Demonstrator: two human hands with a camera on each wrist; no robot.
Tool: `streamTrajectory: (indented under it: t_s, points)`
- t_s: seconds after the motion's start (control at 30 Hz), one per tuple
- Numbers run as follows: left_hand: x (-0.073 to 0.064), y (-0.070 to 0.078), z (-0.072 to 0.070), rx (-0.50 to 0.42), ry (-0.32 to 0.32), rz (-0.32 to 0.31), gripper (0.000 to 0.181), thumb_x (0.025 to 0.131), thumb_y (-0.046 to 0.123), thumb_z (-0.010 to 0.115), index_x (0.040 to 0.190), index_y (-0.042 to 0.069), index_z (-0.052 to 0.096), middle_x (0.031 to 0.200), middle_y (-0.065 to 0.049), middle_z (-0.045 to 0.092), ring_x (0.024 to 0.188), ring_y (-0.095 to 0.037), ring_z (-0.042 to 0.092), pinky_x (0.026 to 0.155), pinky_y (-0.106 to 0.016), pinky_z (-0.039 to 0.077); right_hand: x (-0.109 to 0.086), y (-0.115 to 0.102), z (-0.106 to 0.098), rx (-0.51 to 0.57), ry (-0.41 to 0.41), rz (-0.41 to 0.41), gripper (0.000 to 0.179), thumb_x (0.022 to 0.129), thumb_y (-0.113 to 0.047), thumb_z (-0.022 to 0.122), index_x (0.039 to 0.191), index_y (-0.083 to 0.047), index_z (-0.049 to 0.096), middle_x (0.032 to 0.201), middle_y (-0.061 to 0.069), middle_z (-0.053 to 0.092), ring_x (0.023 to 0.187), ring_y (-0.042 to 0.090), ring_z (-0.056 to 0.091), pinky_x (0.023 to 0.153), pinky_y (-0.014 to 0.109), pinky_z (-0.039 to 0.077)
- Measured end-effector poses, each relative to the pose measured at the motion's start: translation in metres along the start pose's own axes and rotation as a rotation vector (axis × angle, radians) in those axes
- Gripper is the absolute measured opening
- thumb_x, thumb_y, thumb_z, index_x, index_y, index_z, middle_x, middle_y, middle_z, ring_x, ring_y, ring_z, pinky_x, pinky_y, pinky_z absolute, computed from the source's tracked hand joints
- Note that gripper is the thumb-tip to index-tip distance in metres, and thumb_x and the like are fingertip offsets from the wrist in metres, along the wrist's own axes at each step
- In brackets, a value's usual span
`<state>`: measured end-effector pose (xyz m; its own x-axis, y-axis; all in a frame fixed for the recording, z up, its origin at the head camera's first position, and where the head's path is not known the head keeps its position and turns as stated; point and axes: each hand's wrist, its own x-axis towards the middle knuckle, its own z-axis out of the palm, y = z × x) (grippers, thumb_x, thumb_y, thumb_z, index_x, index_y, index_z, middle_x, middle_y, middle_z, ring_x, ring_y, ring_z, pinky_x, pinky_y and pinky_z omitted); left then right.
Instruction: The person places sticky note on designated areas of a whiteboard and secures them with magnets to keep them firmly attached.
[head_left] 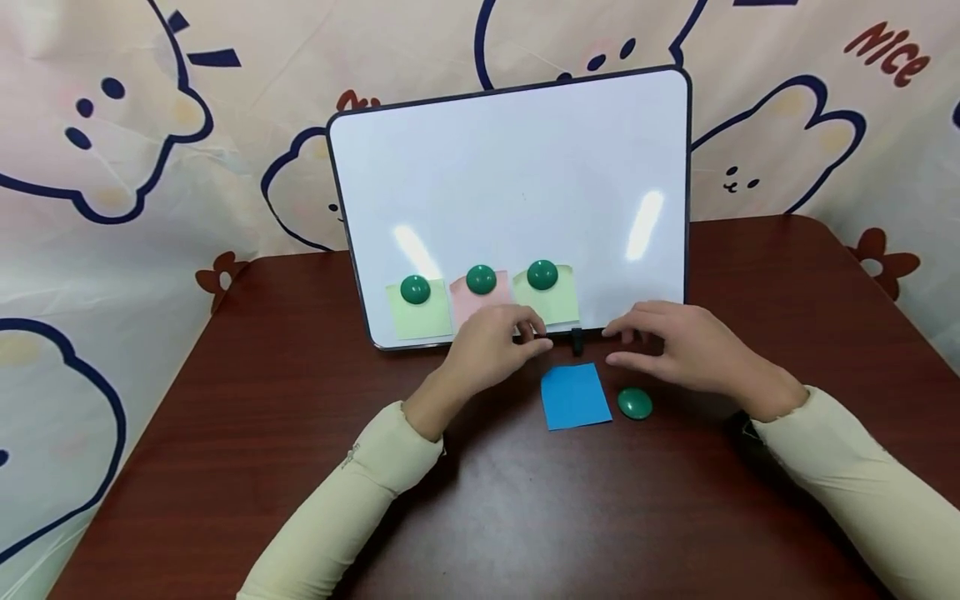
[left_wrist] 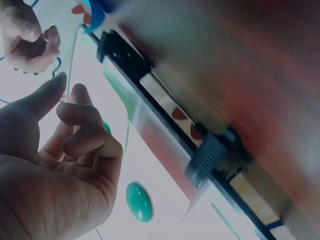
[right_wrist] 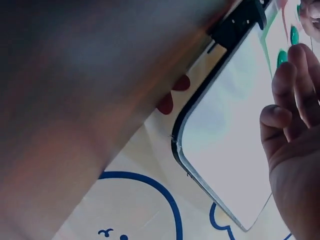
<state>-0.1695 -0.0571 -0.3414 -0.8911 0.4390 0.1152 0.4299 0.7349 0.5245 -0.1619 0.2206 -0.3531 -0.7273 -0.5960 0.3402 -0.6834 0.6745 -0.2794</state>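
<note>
My left hand [head_left: 497, 343] hovers before the lower edge of a whiteboard [head_left: 517, 183], its fingers loosely bent around nothing. To the right, my right hand [head_left: 678, 346] is held near the board's lower right part, thumb apart from the fingers and nothing in its grasp. A blue sticky note [head_left: 576, 397] lies on the table between and below the hands, one corner slightly lifted. Beside it, nearest my right hand, is a loose green round magnet [head_left: 635, 403]. Along the board's bottom, green magnets sit on a left green note [head_left: 420, 321], a pink note [head_left: 468, 302] and another green note [head_left: 558, 304].
Black clips [head_left: 577, 342] support the board's lower edge; another clip [left_wrist: 205, 159] shows in the left wrist view. The board leans at the back of the dark red-brown table [head_left: 300, 400]. A cloth with cartoon drawings [head_left: 135, 167] hangs behind it.
</note>
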Motion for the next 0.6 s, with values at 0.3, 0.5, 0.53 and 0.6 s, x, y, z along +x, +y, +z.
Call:
streamTrajectory:
  t_s: [0.3,0.5,0.53,0.6]
  points:
    - [-0.018,0.006,0.006,0.02,-0.187,-0.015,0.024,0.09,0.033,0.074,0.108,0.017,0.069,0.089,0.006,0.069,0.082,-0.008,0.061,0.071,-0.025,0.05,-0.018,0.004,-0.004,-0.01,-0.221,-0.063,0.038,0.081,-0.052,0.078,0.113,-0.032,0.071,0.103,-0.019,0.064,0.088,-0.002,0.055,0.075,0.027,0.055]
    - [-0.02,0.011,0.013,0.137,-0.149,-0.022,0.025,0.09,0.034,0.074,0.109,0.019,0.068,0.093,0.005,0.068,0.083,-0.01,0.061,0.07,-0.027,0.05,-0.023,0.006,-0.005,-0.006,-0.37,-0.052,0.052,0.079,-0.067,0.07,0.118,-0.034,0.068,0.111,-0.018,0.06,0.096,0.002,0.055,0.08,0.029,0.054]
    - [-0.019,0.011,0.013,0.143,-0.148,-0.028,0.025,0.09,0.034,0.074,0.109,0.019,0.068,0.094,0.004,0.068,0.083,-0.01,0.061,0.07,-0.027,0.05,-0.024,0.006,-0.006,-0.006,-0.385,-0.051,0.053,0.078,-0.067,0.071,0.119,-0.034,0.068,0.112,-0.018,0.06,0.097,0.003,0.055,0.08,0.029,0.054]
    - [-0.019,0.011,0.013,0.147,-0.157,-0.045,0.026,0.09,0.034,0.074,0.109,0.019,0.068,0.094,0.004,0.069,0.084,-0.01,0.062,0.07,-0.027,0.05,-0.025,0.007,-0.006,-0.004,-0.4,-0.05,0.054,0.077,-0.066,0.072,0.119,-0.032,0.068,0.112,-0.018,0.06,0.097,0.003,0.055,0.08,0.029,0.054]
